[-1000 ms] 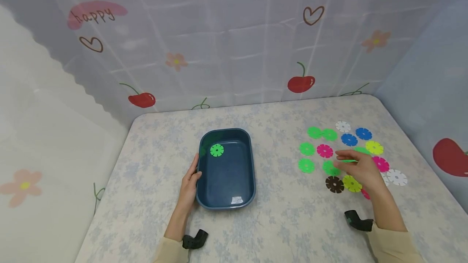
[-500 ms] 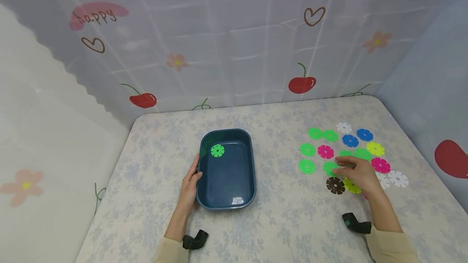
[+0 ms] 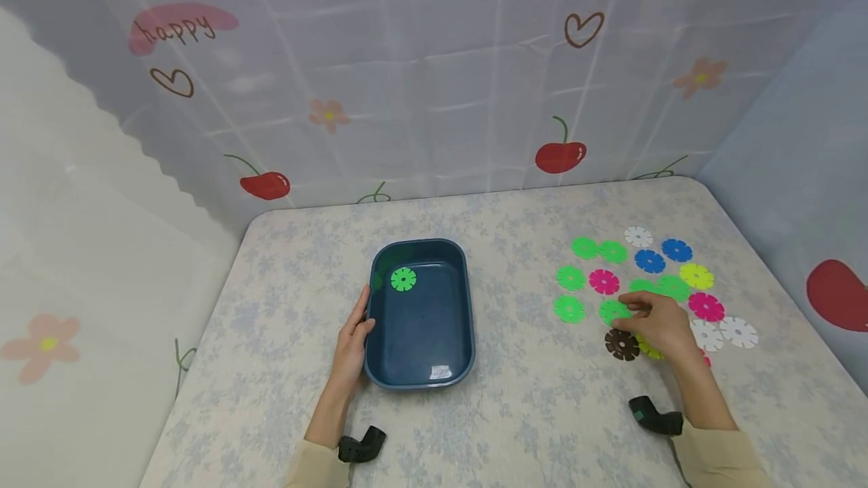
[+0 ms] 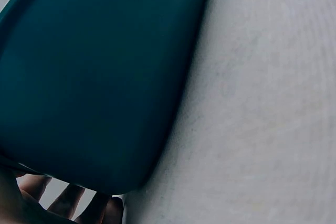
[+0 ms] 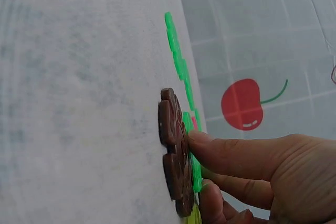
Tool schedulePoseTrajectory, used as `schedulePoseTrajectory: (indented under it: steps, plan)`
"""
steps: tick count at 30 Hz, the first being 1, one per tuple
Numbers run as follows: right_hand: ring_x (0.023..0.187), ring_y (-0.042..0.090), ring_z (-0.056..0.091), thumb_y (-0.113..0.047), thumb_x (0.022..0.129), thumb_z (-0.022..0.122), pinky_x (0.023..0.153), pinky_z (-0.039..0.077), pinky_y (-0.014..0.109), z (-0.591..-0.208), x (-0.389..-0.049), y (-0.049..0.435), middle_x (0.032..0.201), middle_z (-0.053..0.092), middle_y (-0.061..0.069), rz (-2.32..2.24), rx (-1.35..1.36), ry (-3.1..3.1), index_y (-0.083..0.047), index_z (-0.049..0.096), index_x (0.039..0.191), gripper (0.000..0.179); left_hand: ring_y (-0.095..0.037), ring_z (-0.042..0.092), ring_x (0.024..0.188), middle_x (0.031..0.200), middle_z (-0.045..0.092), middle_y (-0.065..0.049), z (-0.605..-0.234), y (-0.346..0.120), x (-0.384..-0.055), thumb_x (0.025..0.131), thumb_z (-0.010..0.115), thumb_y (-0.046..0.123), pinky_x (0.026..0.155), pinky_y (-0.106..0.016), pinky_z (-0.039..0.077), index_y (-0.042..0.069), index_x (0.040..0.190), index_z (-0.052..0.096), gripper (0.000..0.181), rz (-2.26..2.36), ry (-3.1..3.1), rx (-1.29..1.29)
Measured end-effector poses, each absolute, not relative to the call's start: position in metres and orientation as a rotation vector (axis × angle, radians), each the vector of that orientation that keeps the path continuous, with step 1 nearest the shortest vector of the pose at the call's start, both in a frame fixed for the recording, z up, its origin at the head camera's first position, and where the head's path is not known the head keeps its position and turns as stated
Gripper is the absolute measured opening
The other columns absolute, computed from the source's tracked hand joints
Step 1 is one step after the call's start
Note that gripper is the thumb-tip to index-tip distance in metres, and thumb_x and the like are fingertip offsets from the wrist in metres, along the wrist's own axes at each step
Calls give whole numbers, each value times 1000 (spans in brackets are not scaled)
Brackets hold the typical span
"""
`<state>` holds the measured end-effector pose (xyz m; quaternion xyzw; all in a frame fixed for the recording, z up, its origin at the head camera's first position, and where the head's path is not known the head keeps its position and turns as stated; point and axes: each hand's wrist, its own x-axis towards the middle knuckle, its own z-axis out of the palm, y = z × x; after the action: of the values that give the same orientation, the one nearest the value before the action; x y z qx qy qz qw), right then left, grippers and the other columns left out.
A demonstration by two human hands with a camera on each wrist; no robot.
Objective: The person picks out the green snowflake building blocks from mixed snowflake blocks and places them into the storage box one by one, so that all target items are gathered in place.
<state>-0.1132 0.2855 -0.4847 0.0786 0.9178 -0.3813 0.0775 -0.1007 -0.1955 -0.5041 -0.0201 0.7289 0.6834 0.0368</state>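
A dark blue plastic tray (image 3: 420, 337) stands on the table, a green notched disc (image 3: 403, 279) lying inside it. My left hand (image 3: 349, 349) holds the tray's left side, thumb at the rim and fingers along the outer wall; the left wrist view shows those fingers (image 4: 65, 200) below the tray's wall. At the right, my right hand (image 3: 661, 326) is low over the scattered discs. Its thumb and forefinger reach around the right part of a flat green disc (image 3: 612, 312), just beyond a brown disc (image 3: 621, 345). In the right wrist view the thumb (image 5: 236, 153) meets the green disc's edge.
More notched discs surround the right hand: several green ones (image 3: 570, 309), pink (image 3: 603, 282), blue (image 3: 676, 250), yellow (image 3: 696, 276) and white (image 3: 738, 332). A printed curtain (image 3: 434, 96) hangs behind the table (image 3: 502, 413).
My right hand has moved left and lower, its thumb and forefinger coming to the green disc beside the brown one. The left hand and the tray have stayed in place.
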Motion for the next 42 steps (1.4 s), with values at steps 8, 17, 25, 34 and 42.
schedulePoseTrajectory:
  steps: [8,17,25,34,42]
  plan:
    - [99,43,58,-18,84,76,69,55,43,-481,-115,284,118,59,34,-1102,210,2759,8,60,122,48,-20,3,153,164,12,8,-504,-196,-100,106,33,15,123,-50,8,31,157,22,54,2078,2258,-51]
    - [98,42,57,-17,85,75,71,53,46,-485,-116,284,118,58,34,-1065,193,2773,9,58,123,50,-19,3,153,164,12,9,-504,-196,-101,106,34,17,123,-49,8,33,156,23,54,2075,2249,-59]
    - [91,36,55,-19,83,76,64,47,36,-483,-116,283,111,58,31,-1040,173,2817,8,57,118,48,-19,3,153,164,12,9,-504,-195,-101,106,34,15,123,-50,7,30,157,22,55,2080,2250,-64]
    - [89,34,56,-22,82,76,59,41,29,-486,-114,281,105,59,25,-1009,219,2911,2,56,116,46,-19,3,153,164,11,9,-505,-196,-101,106,34,16,123,-49,7,33,156,22,54,2079,2253,-47]
    - [89,40,64,-11,84,73,59,46,27,-490,-115,279,101,62,24,-1133,338,2959,4,64,115,35,-20,3,153,164,12,8,-505,-196,-101,106,34,17,123,-50,7,32,156,22,54,2077,2260,-40]
